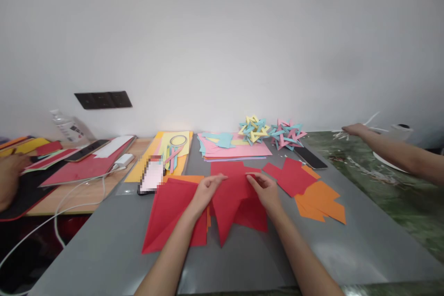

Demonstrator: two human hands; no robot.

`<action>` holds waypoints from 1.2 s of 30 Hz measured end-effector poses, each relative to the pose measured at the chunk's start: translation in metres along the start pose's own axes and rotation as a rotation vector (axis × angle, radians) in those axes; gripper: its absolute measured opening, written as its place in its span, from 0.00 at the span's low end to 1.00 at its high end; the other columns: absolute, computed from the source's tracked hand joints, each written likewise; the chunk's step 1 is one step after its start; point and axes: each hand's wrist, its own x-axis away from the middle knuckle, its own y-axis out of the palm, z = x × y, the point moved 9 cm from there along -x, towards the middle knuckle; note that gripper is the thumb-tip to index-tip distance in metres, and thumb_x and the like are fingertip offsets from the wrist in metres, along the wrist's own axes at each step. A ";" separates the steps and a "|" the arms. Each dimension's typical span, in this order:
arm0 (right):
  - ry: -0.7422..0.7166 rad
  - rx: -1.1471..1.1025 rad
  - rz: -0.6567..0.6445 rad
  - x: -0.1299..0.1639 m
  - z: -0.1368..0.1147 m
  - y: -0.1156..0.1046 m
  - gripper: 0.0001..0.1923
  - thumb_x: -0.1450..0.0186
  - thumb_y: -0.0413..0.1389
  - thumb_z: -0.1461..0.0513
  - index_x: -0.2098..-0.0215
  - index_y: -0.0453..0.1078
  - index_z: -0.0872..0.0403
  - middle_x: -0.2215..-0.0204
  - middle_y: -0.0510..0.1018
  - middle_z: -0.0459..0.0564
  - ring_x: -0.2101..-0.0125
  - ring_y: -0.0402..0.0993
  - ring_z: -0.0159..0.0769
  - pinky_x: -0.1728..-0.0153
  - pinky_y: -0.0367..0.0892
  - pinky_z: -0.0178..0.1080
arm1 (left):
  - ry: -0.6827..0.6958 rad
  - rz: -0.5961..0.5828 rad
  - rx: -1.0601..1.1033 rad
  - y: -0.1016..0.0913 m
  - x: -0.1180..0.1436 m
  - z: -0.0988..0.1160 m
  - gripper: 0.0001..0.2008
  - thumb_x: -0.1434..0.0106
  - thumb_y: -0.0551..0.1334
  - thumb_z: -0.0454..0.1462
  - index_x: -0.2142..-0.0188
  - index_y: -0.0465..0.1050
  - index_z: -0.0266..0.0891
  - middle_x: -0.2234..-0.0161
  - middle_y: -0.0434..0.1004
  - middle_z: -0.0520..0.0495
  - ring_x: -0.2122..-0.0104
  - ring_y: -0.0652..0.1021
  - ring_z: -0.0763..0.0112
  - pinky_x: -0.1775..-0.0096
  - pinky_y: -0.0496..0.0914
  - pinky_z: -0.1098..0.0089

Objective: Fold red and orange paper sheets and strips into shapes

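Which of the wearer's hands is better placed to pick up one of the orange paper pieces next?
Right, probably. The right hand rests on the folded red paper on the side nearer the orange pieces. The left hand pinches the paper's other edge, farther away.

Setting: paper-craft worktable, shared.
Grey table (104,249) against plain white wall (222,32); stacked coloured paper (236,150), folded paper stars (254,129), phones, cables, a co-worker's arm (398,150).

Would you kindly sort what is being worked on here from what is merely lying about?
In hand: red folded paper, pinched by left hand and right hand.

Lying about: orange paper pieces, pink sheets, two woven paper stars, black phone, tape ring.
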 end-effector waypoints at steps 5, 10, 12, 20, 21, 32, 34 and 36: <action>-0.206 0.303 -0.011 0.006 -0.023 0.005 0.12 0.46 0.53 0.58 0.64 0.70 0.50 0.66 0.76 0.49 0.64 0.69 0.39 0.62 0.61 0.41 | 0.122 -0.012 -0.187 0.006 0.001 0.007 0.08 0.51 0.62 0.39 0.71 0.75 0.39 0.68 0.78 0.45 0.66 0.76 0.64 0.61 0.68 0.67; -0.371 0.515 -0.071 0.014 -0.040 0.020 0.05 0.47 0.52 0.61 0.73 0.70 0.49 0.71 0.76 0.46 0.63 0.68 0.39 0.55 0.51 0.44 | 0.220 -0.051 -0.270 0.017 0.004 0.011 0.07 0.47 0.59 0.38 0.71 0.75 0.39 0.69 0.78 0.46 0.67 0.76 0.67 0.62 0.68 0.68; -0.356 0.518 -0.032 0.012 -0.037 0.014 0.05 0.48 0.52 0.61 0.75 0.70 0.50 0.72 0.76 0.46 0.64 0.69 0.38 0.56 0.52 0.44 | 0.248 -0.050 -0.292 0.018 0.005 0.013 0.08 0.46 0.58 0.38 0.71 0.75 0.40 0.69 0.78 0.47 0.68 0.76 0.68 0.62 0.68 0.69; -0.162 0.384 0.188 -0.015 -0.001 -0.049 0.07 0.50 0.53 0.58 0.78 0.68 0.54 0.76 0.75 0.49 0.70 0.70 0.39 0.64 0.61 0.41 | 0.264 0.054 -0.294 -0.015 -0.001 0.016 0.07 0.47 0.59 0.39 0.71 0.75 0.40 0.70 0.78 0.48 0.67 0.76 0.67 0.61 0.68 0.68; -0.121 0.333 0.210 -0.016 0.002 -0.052 0.09 0.49 0.53 0.57 0.77 0.69 0.54 0.76 0.76 0.50 0.70 0.70 0.39 0.65 0.62 0.40 | 0.257 0.058 -0.297 -0.017 -0.002 0.015 0.07 0.47 0.59 0.39 0.71 0.75 0.40 0.70 0.78 0.48 0.67 0.76 0.66 0.61 0.68 0.67; 0.148 -0.083 -0.142 0.000 0.022 0.011 0.15 0.52 0.57 0.51 0.72 0.71 0.53 0.72 0.77 0.50 0.68 0.73 0.40 0.67 0.67 0.38 | 0.231 0.222 -0.364 -0.043 0.006 0.022 0.12 0.48 0.55 0.34 0.62 0.69 0.40 0.62 0.73 0.46 0.62 0.72 0.67 0.58 0.65 0.67; 0.137 -0.079 -0.138 -0.002 0.027 0.009 0.15 0.51 0.57 0.52 0.71 0.72 0.54 0.71 0.77 0.50 0.68 0.72 0.40 0.66 0.67 0.39 | 0.247 0.461 -0.459 -0.101 0.017 0.028 0.16 0.50 0.54 0.31 0.60 0.67 0.41 0.59 0.69 0.47 0.57 0.69 0.66 0.55 0.62 0.64; 0.120 -0.086 -0.131 -0.004 0.029 0.009 0.15 0.50 0.57 0.53 0.71 0.72 0.54 0.71 0.77 0.51 0.67 0.72 0.40 0.65 0.66 0.39 | 0.210 0.691 -0.479 -0.166 0.032 0.022 0.17 0.52 0.54 0.31 0.60 0.65 0.41 0.58 0.67 0.46 0.57 0.68 0.64 0.55 0.62 0.62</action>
